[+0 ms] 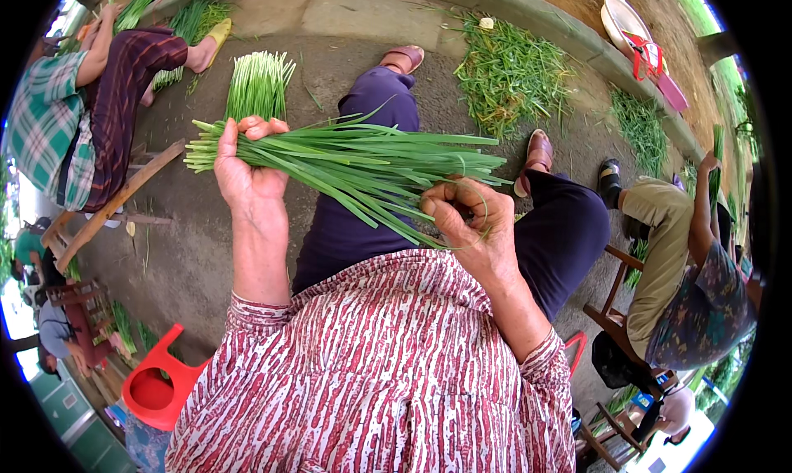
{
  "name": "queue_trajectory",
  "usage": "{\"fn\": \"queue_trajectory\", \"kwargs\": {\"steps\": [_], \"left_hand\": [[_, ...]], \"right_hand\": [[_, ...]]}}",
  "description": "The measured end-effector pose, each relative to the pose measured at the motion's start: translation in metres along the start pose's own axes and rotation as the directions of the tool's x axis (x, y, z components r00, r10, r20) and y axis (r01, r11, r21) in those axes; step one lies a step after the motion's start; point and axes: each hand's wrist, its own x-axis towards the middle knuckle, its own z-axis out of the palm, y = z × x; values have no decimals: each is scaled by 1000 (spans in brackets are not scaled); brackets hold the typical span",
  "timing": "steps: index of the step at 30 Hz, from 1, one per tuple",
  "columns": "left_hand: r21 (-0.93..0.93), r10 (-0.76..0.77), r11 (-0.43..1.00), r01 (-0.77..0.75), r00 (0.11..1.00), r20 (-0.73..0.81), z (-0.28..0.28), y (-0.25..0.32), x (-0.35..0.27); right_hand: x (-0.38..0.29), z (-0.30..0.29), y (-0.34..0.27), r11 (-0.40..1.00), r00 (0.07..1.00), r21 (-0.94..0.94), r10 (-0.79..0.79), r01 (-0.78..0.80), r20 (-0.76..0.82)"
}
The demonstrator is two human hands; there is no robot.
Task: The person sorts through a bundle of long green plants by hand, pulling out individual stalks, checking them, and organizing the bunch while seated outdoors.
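My left hand (250,164) is closed around the pale stem end of a bunch of garlic chives (365,154). The bunch lies crosswise above my lap, its flat green leaves fanning out to the right. Close to the leaf tips, my right hand (473,219) pinches a thin leaf between thumb and fingers; part of it curls loosely over the knuckles. On the ground beyond my left hand lies a neat stack of garlic chives (260,86), white ends pointing away from me. The lower part of that stack is hidden behind my hand.
Loose leaf trimmings (513,71) are heaped ahead on the right, before a concrete curb (575,34). A white basin (625,21) stands past the curb. People sit on both sides, one on a wooden seat (117,207) at left. A red plastic chair (164,386) is behind me.
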Motion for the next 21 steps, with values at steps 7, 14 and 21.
{"fn": "queue_trajectory", "kwargs": {"steps": [7, 14, 21], "left_hand": [[-6, -7, 1000, 7, 1000, -10, 0, -1, 0], [63, 20, 998, -21, 1000, 24, 0, -1, -1], [186, 114, 975, -123, 992, 60, 9, -6, -10]], "right_hand": [[-4, -3, -3, 995, 995, 18, 99, -99, 22], [0, 0, 3, 973, 998, -230, -39, 27, -50], [12, -2, 33, 984, 983, -170, 16, -47, -183]]}}
